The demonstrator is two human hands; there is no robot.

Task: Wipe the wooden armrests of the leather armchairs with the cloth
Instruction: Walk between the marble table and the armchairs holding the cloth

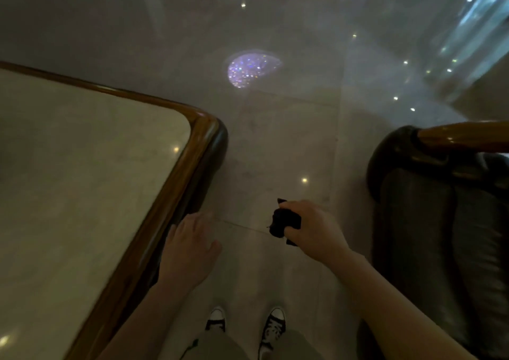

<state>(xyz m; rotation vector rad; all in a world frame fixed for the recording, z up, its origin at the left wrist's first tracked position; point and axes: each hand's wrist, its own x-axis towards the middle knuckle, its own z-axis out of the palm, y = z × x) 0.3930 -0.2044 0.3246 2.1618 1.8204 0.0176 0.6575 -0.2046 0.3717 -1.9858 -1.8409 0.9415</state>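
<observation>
My right hand (314, 227) is closed around a bunched dark cloth (282, 220), held in the air over the floor. To its right stands a dark leather armchair (429, 222), whose wooden armrest (462, 138) curves in from the right edge, well above and right of the cloth. My left hand (190, 246) hangs with fingers loosely apart and nothing in it, close to the table's wooden rim. Neither hand touches the armchair.
A pale stone-topped table (82, 180) with a rounded wooden edge (203, 139) fills the left side. Glossy tiled floor (275, 139) with light reflections runs between table and armchair. My two sneakers (245, 324) stand on it at the bottom.
</observation>
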